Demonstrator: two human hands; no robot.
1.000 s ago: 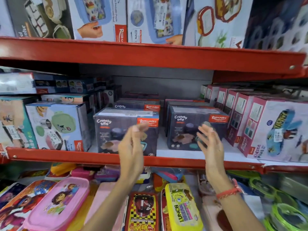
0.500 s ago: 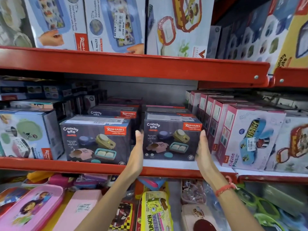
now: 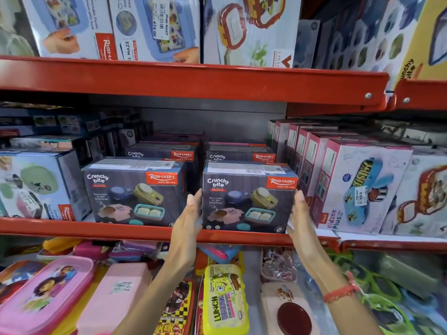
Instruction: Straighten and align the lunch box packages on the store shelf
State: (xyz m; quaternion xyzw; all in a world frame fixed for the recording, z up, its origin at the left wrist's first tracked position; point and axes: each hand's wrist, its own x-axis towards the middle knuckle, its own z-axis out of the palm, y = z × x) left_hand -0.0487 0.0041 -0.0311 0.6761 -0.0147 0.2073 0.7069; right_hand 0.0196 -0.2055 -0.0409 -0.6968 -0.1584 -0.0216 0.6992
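Two dark grey "Crunchy bite" lunch box packages stand at the front of the middle red shelf (image 3: 145, 232). My left hand (image 3: 188, 221) presses flat on the left side of the right package (image 3: 246, 201), and my right hand (image 3: 301, 213) presses on its right side, so the box is clamped between both palms. The left package (image 3: 133, 197) stands a hand's width away, turned slightly. More of the same boxes are lined up behind both.
Pink "Kidzee Plus" boxes (image 3: 358, 189) stand close on the right, white boxes (image 3: 36, 187) on the left. The upper shelf (image 3: 193, 81) carries larger boxes. Below lie loose lunch boxes, among them a yellow one (image 3: 225, 301) and a pink one (image 3: 46, 293).
Both hands rose from in front of the shelf and closed on the sides of the right package. The view shifted to the right and closer to it.
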